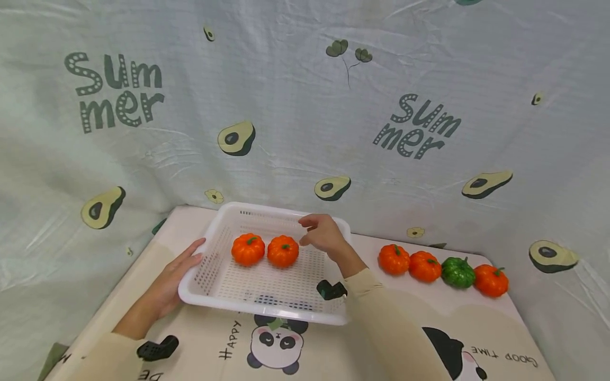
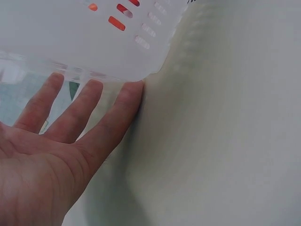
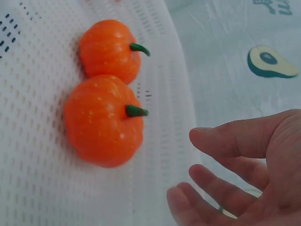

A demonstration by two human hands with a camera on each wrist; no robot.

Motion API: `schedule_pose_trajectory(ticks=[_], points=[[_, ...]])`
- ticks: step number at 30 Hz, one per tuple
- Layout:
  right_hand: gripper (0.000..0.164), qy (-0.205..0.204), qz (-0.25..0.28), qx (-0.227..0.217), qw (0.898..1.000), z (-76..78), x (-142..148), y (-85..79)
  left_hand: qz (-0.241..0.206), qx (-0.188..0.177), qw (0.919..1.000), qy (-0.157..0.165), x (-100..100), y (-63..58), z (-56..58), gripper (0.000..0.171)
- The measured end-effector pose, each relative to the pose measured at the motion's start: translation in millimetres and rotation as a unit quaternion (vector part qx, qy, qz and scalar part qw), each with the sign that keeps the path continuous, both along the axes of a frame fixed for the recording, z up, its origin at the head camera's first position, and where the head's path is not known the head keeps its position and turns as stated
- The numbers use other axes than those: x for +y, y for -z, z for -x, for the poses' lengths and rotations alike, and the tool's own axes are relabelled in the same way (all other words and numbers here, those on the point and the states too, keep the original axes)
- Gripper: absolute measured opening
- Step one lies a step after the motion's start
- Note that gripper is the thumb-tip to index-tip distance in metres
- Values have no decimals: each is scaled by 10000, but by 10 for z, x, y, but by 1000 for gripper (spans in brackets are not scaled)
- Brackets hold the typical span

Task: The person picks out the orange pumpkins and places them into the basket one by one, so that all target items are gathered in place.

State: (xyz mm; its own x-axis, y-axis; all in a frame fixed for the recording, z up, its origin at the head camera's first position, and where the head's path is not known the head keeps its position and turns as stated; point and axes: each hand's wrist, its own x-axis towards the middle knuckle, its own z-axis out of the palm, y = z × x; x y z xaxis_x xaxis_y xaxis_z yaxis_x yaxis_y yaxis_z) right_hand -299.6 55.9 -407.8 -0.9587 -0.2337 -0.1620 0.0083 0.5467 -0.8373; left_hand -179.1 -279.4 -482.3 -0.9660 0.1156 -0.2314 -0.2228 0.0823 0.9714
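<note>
A white perforated plastic basket (image 1: 264,311) holds two small orange pumpkins with green stems, a left one (image 1: 248,250) and a right one (image 1: 283,252). At the basket's left side is my left hand (image 1: 167,280). In the left wrist view its straight fingers (image 2: 123,110) touch the basket's lower edge (image 2: 110,66). My right hand (image 1: 325,236) is over the right part of the basket, beside the right pumpkin, holding nothing. The right wrist view shows its thumb and fingers apart, clear of the nearer pumpkin (image 3: 103,122).
Right of the basket, an orange pumpkin (image 1: 393,259), another orange one (image 1: 425,266), a green one (image 1: 458,272) and a third orange one (image 1: 491,280) stand in a row on the printed tablecloth (image 1: 395,312). A hanging avocado-print sheet (image 1: 286,79) closes off the back.
</note>
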Motion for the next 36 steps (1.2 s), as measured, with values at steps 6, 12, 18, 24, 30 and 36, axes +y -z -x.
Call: schedule_pose_trajectory(ticks=[6,12,18,24,30,36], points=[[44,90,399,96,9991,-5,231,-96,-20,-34,10000,4,-27,21,15,67],[46,202,625,246,9975,-21,478,-170,30,-63,10000,-42,-34,32,7,68],[46,402,830,358,9951,-37,751,-181,16,-66,10000,-39,-48,32,-13,68],[48,727,821,262,9936,-45,1079,-211,22,28,10000,-5,-35,8,-6,68],[49,825,720,299,9935,-71,1468,-141,1,-19,10000,35,-4,3,-4,68],[56,1151,488,143,9921,-125,1772,-59,24,-47,10000,-24,21,-14,-10,67]])
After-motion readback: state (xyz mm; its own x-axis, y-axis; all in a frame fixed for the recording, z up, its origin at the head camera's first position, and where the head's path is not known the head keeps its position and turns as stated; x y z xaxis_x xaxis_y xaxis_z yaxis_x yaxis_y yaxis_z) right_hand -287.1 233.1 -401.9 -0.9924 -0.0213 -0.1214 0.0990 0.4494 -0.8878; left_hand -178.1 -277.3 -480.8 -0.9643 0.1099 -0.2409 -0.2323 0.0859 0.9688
